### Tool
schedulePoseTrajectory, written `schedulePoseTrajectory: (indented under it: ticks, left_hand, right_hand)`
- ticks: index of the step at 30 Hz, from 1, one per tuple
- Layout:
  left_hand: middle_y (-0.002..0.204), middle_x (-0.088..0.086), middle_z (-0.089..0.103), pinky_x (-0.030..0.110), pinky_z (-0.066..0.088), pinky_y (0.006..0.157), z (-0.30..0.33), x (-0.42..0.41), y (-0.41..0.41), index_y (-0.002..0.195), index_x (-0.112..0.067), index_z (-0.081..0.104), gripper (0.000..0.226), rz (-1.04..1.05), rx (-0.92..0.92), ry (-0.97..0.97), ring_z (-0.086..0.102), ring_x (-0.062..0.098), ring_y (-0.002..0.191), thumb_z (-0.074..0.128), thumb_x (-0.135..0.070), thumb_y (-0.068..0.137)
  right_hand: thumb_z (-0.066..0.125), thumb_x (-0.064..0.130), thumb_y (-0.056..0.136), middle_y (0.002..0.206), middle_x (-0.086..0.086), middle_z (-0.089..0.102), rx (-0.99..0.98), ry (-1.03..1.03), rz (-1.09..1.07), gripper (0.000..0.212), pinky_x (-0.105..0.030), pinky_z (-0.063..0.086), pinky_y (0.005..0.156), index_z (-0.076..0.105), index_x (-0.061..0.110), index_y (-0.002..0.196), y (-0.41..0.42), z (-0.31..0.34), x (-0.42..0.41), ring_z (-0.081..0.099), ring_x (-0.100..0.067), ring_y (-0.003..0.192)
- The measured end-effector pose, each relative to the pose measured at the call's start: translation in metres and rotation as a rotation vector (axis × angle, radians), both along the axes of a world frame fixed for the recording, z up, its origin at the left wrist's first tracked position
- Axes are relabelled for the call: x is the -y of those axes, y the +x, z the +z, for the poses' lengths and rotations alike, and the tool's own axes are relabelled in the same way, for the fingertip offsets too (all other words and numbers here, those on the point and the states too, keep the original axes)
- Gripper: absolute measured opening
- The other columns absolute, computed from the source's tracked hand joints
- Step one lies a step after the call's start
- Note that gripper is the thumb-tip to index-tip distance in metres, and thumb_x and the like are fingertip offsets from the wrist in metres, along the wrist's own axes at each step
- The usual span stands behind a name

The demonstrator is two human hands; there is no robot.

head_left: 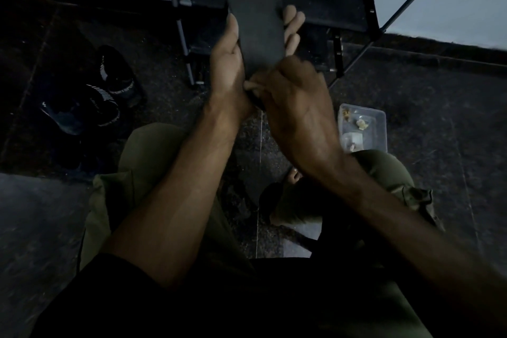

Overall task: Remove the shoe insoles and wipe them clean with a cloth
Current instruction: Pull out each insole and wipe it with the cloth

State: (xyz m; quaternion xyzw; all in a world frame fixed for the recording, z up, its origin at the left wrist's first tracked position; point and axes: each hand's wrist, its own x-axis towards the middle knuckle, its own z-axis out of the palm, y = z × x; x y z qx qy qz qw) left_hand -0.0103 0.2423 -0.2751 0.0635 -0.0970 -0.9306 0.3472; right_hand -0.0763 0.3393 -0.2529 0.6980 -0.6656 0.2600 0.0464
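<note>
A long dark insole (255, 8) stands up in front of me, its far end running out of the top of the view. My left hand (227, 63) grips it from the left, thumb on the near face and fingers wrapped round behind, showing at the right edge. My right hand (296, 107) is curled at the insole's lower end, fingers bunched against it; a small dark thing shows under them, and whether it is a cloth I cannot tell. A pair of black shoes (96, 96) with white stripes lies on the floor at the left.
A metal-framed rack (367, 8) with a dark shelf stands behind the insole. A clear plastic box (365, 129) with small bits sits on the dark floor at the right. My knees in olive trousers (148, 156) frame the lower view.
</note>
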Motion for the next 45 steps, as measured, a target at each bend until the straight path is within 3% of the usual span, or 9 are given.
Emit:
schedulePoseTrajectory:
  ticks: [3, 11, 14, 19, 26, 32, 36, 39, 45]
  left_hand:
    - [0.159, 0.018, 0.016, 0.040, 0.020, 0.120, 0.003, 0.004, 0.003, 0.151, 0.001, 0.019, 0.069, 0.052, -0.009, 0.018, 0.022, 0.033, 0.146, 0.015, -0.050, 0.104]
    - [0.153, 0.021, 0.029, 0.043, 0.030, 0.112, 0.005, 0.005, 0.002, 0.149, 0.001, 0.024, 0.074, 0.079, -0.062, 0.104, 0.020, 0.034, 0.147, 0.014, -0.055, 0.102]
    - [0.132, 0.022, 0.043, 0.043, 0.036, 0.105, 0.001, 0.007, 0.003, 0.133, 0.006, 0.038, 0.075, 0.062, -0.143, 0.112, 0.017, 0.032, 0.148, 0.014, -0.057, 0.101]
    - [0.121, 0.017, 0.048, 0.039, 0.046, 0.087, -0.001, 0.007, 0.000, 0.129, 0.002, 0.041, 0.073, 0.083, -0.122, 0.042, 0.052, 0.035, 0.115, 0.011, -0.058, 0.100]
    - [0.111, 0.015, 0.056, 0.032, 0.050, 0.075, 0.001, 0.008, -0.001, 0.129, -0.001, 0.042, 0.075, 0.154, 0.016, 0.051, 0.064, 0.029, 0.098, 0.008, -0.061, 0.099]
    - [0.101, 0.013, 0.062, 0.030, 0.050, 0.075, 0.006, -0.003, -0.010, 0.113, 0.000, 0.054, 0.075, 0.054, 0.188, 0.072, 0.064, 0.026, 0.097, 0.012, -0.060, 0.100]
    - [0.096, 0.015, 0.065, 0.039, 0.046, 0.094, 0.012, -0.022, -0.022, 0.102, -0.001, 0.061, 0.067, -0.005, 0.355, 0.069, 0.063, 0.026, 0.100, 0.021, -0.055, 0.101]
    - [0.098, 0.013, 0.069, 0.039, 0.052, 0.088, 0.008, -0.027, -0.024, 0.106, -0.008, 0.062, 0.059, -0.006, 0.443, 0.015, 0.065, 0.026, 0.097, 0.024, -0.053, 0.102]
    - [0.102, 0.014, 0.066, 0.036, 0.041, 0.105, 0.008, -0.025, -0.020, 0.119, 0.005, 0.054, 0.072, -0.038, 0.413, 0.048, 0.046, 0.031, 0.133, 0.017, -0.054, 0.102]
  right_hand:
    - [0.057, 0.015, 0.093, 0.091, -0.014, 0.060, -0.017, 0.005, 0.048, 0.015, -0.044, 0.041, 0.061, 0.066, 0.008, 0.101, 0.006, -0.006, -0.020, 0.052, -0.032, 0.074]
    - [0.055, 0.023, 0.095, 0.099, -0.013, 0.064, 0.104, 0.000, -0.085, 0.024, -0.051, 0.047, 0.070, 0.071, 0.006, 0.104, -0.012, -0.010, -0.009, 0.058, -0.032, 0.086]
    - [0.061, 0.016, 0.093, 0.097, -0.014, 0.063, 0.080, 0.014, -0.032, 0.017, -0.049, 0.046, 0.068, 0.070, 0.005, 0.103, 0.004, -0.018, -0.023, 0.057, -0.033, 0.083]
    - [0.058, 0.022, 0.094, 0.098, -0.013, 0.064, 0.164, -0.017, -0.096, 0.023, -0.050, 0.047, 0.069, 0.070, 0.004, 0.102, -0.011, -0.020, -0.014, 0.058, -0.032, 0.085]
    - [0.061, 0.024, 0.093, 0.097, -0.010, 0.065, 0.370, -0.060, -0.160, 0.022, -0.041, 0.051, 0.072, 0.071, 0.006, 0.102, -0.011, -0.014, -0.011, 0.060, -0.023, 0.086]
    - [0.054, 0.021, 0.095, 0.093, -0.016, 0.063, 0.212, -0.006, -0.119, 0.024, -0.049, 0.049, 0.068, 0.069, 0.002, 0.098, -0.012, -0.019, -0.006, 0.058, -0.033, 0.082]
    - [0.046, 0.025, 0.094, 0.098, -0.016, 0.065, 0.085, -0.042, -0.185, 0.031, -0.043, 0.049, 0.071, 0.070, 0.006, 0.099, -0.036, -0.008, 0.017, 0.059, -0.031, 0.085]
    - [0.045, 0.029, 0.094, 0.096, -0.014, 0.066, 0.063, -0.061, -0.248, 0.033, -0.046, 0.050, 0.070, 0.070, 0.007, 0.098, -0.045, -0.008, 0.029, 0.059, -0.029, 0.085]
    - [0.048, 0.008, 0.092, 0.093, -0.017, 0.063, 0.065, 0.001, -0.113, 0.023, -0.047, 0.048, 0.066, 0.069, 0.002, 0.099, -0.018, -0.017, -0.003, 0.057, -0.033, 0.081]
